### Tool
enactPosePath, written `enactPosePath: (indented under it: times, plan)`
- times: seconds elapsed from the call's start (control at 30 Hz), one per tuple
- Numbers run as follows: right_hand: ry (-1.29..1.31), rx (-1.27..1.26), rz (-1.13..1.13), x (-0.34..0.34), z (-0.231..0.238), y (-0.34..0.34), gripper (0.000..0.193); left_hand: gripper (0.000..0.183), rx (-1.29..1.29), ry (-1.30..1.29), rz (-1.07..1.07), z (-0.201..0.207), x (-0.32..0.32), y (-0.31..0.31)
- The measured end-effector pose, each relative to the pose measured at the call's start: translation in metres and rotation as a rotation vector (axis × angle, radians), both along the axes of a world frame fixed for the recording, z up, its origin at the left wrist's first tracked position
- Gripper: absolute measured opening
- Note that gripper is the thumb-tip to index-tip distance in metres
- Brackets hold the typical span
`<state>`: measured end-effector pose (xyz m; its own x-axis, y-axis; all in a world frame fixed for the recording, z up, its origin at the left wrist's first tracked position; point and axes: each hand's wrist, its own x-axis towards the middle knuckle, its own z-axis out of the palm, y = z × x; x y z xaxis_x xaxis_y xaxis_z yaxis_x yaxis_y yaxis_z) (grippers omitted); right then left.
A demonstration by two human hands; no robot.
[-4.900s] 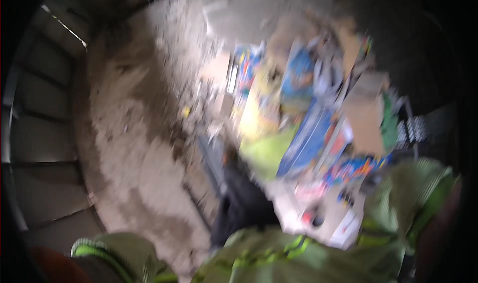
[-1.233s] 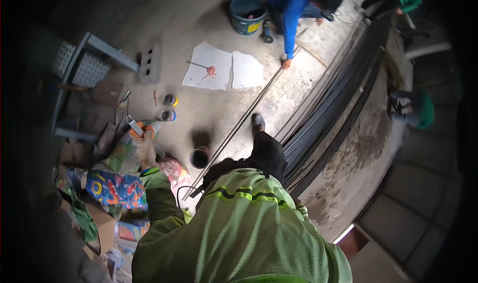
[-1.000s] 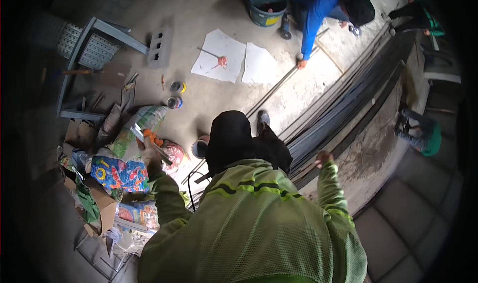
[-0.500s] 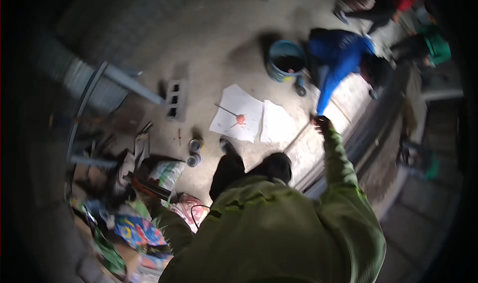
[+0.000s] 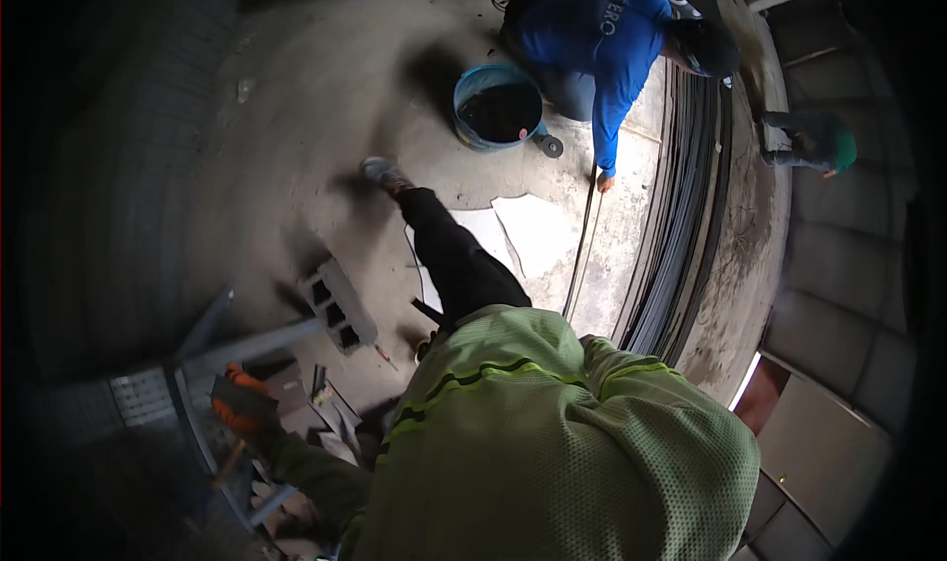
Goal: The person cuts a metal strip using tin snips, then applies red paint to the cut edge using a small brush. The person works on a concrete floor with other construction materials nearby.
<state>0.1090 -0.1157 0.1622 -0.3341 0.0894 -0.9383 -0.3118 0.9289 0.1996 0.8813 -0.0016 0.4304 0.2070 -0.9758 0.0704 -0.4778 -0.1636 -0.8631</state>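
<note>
My left hand, in an orange glove, reaches out at the lower left. Its fingers close around a dark, flat, rectangular piece whose kind I cannot make out. A grey metal frame stands close by that hand. My right hand is out of sight, and only the bunched green sleeve shows on that side.
A person in blue kneels ahead, one hand at a thin dark rod. Beside them stands a blue bucket. White sheets, a concrete block and long dark bars lie on the floor. Another person is farther right.
My view has swung round and one leg has stepped forward across the white sheets. My right hand, earlier stretched out by the kneeling person's hand, has left view. My left hand now shows by the metal frame.
</note>
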Motion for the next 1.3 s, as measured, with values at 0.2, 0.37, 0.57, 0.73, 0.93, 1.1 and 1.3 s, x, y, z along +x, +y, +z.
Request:
enactPosePath:
  times: [0.2,0.37,0.57,0.73,0.93,1.1,1.3]
  plan:
    - [-0.154,-0.163,0.232,0.230,-0.051,-0.256,0.037,0.030,-0.647,1.143,0.008,-0.015,0.106,-0.244]
    - [-0.506,-0.823,0.230,0.474,0.057,-0.598,0.035,0.040,-2.171,2.592,0.482,0.064,0.185,-0.410]
    - [-0.722,-1.353,0.458,0.707,0.215,-0.897,0.041,0.060,-1.854,3.545,0.460,0.077,0.324,-0.557]
    - [-0.747,-1.417,0.583,0.846,0.203,-1.045,0.041,0.038,-1.732,2.959,0.061,0.058,0.404,-0.717]
    - [-0.391,-0.811,0.756,0.881,0.086,-1.217,0.072,0.031,-1.833,2.897,0.242,0.028,0.487,-0.929]
    - [-0.278,-1.427,0.667,0.978,0.249,-1.423,0.053,0.028,-1.477,3.040,0.450,0.050,0.576,-1.069]
    - [0.137,-2.369,0.582,1.115,0.528,-1.667,0.043,0.041,-1.485,2.991,0.403,0.126,0.598,-1.275]
